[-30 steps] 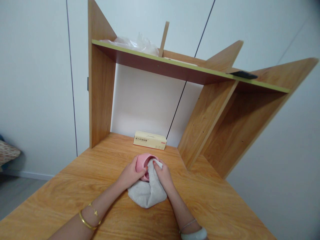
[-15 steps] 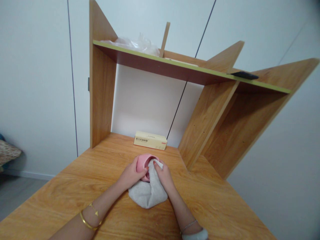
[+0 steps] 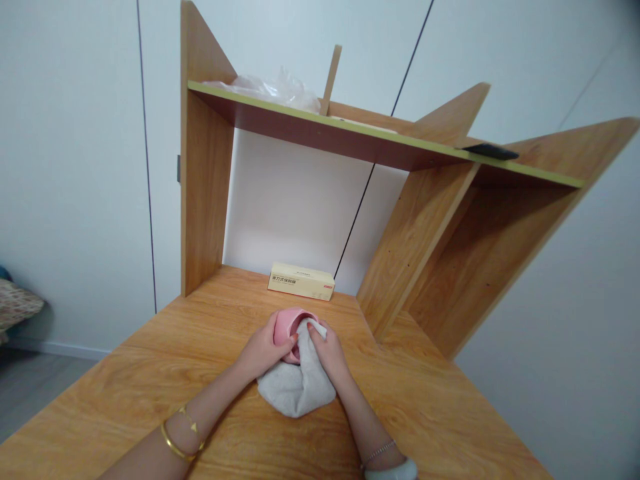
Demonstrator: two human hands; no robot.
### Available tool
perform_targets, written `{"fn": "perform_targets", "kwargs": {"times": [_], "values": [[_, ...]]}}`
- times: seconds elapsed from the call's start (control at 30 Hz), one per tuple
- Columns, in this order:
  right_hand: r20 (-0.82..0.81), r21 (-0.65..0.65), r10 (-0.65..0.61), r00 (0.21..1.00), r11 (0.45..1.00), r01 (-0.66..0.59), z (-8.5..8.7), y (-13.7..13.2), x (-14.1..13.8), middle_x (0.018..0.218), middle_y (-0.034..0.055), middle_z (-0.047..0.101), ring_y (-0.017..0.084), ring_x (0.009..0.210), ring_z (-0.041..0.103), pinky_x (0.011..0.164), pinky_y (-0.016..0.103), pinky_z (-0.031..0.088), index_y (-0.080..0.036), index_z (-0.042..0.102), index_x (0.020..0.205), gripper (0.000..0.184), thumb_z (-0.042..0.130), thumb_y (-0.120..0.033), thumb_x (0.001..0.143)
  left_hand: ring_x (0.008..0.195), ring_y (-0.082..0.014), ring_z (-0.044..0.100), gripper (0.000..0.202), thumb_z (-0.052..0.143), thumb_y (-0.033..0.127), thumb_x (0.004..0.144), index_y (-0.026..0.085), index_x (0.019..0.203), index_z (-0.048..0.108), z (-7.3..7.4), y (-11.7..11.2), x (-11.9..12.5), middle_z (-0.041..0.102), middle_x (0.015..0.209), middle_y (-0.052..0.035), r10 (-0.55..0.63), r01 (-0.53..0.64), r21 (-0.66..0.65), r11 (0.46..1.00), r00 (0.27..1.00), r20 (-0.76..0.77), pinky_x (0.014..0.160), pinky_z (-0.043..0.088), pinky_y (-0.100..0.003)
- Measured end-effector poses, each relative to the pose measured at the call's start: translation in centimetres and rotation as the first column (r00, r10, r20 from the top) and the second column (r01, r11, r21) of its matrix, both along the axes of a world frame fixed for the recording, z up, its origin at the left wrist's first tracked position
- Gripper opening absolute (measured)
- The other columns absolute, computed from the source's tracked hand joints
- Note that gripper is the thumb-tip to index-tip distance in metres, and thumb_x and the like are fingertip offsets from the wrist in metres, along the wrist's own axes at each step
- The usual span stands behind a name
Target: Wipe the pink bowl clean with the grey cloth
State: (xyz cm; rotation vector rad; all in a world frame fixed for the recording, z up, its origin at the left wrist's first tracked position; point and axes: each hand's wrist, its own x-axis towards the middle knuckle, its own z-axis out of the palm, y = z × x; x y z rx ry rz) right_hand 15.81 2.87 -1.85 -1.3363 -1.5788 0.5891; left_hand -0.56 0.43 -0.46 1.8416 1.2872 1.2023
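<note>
A pink, rounded, hollow thing (image 3: 287,325) with a wide opening is in front of me, just above the desk; I cannot make out its exact kind. My left hand (image 3: 266,348) is closed around its left side, thumb over the rim. My right hand (image 3: 327,347) grips a light grey cloth (image 3: 300,390), with the thumb pressing its upper part at the opening's right edge. Part of the cloth goes into the opening, and the rest hangs in folds below it towards me. The right fingers behind the cloth are hidden.
Behind the hands a pale yellow box (image 3: 301,281) lies on the wooden desk (image 3: 165,360). Upright wooden panels (image 3: 205,193) carry a shelf (image 3: 320,127) above, holding a clear plastic bag (image 3: 277,90) and a dark flat object (image 3: 490,151).
The view has shifted very slightly. Both hands, the pink thing and the cloth keep practically the same position and grip.
</note>
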Motion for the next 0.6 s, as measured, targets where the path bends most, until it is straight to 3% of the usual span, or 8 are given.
{"fn": "perform_targets", "kwargs": {"times": [0.13, 0.3, 0.37, 0.43, 0.5, 0.6], "values": [[0.066, -0.012, -0.065, 0.996, 0.998, 0.066, -0.1, -0.1, 0.0, 0.081, 0.0063, 0.068, 0.018, 0.075, 0.061, 0.064, 0.026, 0.044, -0.017, 0.061, 0.089, 0.033, 0.043, -0.041, 0.076, 0.091, -0.0218, 0.058, 0.045, 0.056, 0.038, 0.069, 0.018, 0.109, 0.049, 0.2, -0.1, 0.1, 0.062, 0.101, -0.0066, 0.012, -0.012, 0.011, 1.0, 1.0, 0.017, 0.079, 0.044, -0.033], [0.177, -0.001, -0.207, 0.962, 0.978, 0.21, 0.3, -0.7, -0.1, 0.085, 0.007, 0.067, 0.021, 0.079, 0.061, 0.065, 0.029, 0.042, -0.021, 0.057, 0.104, 0.037, 0.045, -0.042, 0.076, 0.09, -0.0217, 0.058, 0.046, 0.056, 0.038, 0.069, 0.017, 0.11, 0.049, -0.1, 0.0, 0.0, 0.063, 0.1, -0.0069, -0.008, 0.008, 0.009, 1.0, 1.0, 0.026, 0.079, 0.045, -0.033], [0.328, 0.041, -0.299, 0.896, 0.952, 0.302, 0.8, -1.1, -0.3, 0.081, 0.0078, 0.067, 0.024, 0.076, 0.061, 0.063, 0.03, 0.04, -0.023, 0.053, 0.112, 0.041, 0.045, -0.043, 0.078, 0.09, -0.0215, 0.058, 0.045, 0.056, 0.037, 0.069, 0.018, 0.11, 0.049, -0.3, 0.1, 0.0, 0.063, 0.101, -0.0066, -0.015, 0.015, 0.011, 1.0, 0.999, 0.032, 0.079, 0.045, -0.033], [0.506, 0.127, -0.383, 0.773, 0.919, 0.373, 1.5, -1.5, -0.4, 0.073, 0.0085, 0.067, 0.025, 0.07, 0.062, 0.06, 0.031, 0.039, -0.023, 0.049, 0.118, 0.044, 0.043, -0.044, 0.08, 0.09, -0.0212, 0.058, 0.045, 0.056, 0.035, 0.069, 0.018, 0.11, 0.049, -0.3, 0.1, 0.0, 0.063, 0.101, -0.0063, -0.022, 0.021, 0.016, 1.0, 0.999, 0.035, 0.08, 0.045, -0.032], [0.602, 0.223, -0.428, 0.674, 0.901, 0.372, 2.1, -1.8, -0.5, 0.068, 0.0092, 0.066, 0.026, 0.067, 0.062, 0.06, 0.031, 0.038, -0.022, 0.048, 0.12, 0.045, 0.041, -0.044, 0.082, 0.091, -0.0208, 0.058, 0.045, 0.057, 0.031, 0.069, 0.018, 0.111, 0.049, -0.2, 0.0, 0.1, 0.063, 0.103, -0.0056, -0.024, 0.023, 0.022, 0.999, 0.999, 0.034, 0.081, 0.045, -0.031], [0.634, 0.302, -0.445, 0.633, 0.896, 0.327, 2.7, -2.1, -0.5, 0.071, 0.0106, 0.067, 0.026, 0.068, 0.062, 0.062, 0.031, 0.038, -0.02, 0.051, 0.118, 0.043, 0.039, -0.043, 0.084, 0.091, -0.02, 0.059, 0.047, 0.059, 0.029, 0.067, 0.02, 0.112, 0.05, 0.2, -0.5, 0.3, 0.063, 0.103, -0.0033, 0.008, -0.009, 0.008, 1.0, 1.0, 0.029, 0.082, 0.044, -0.029]]}}
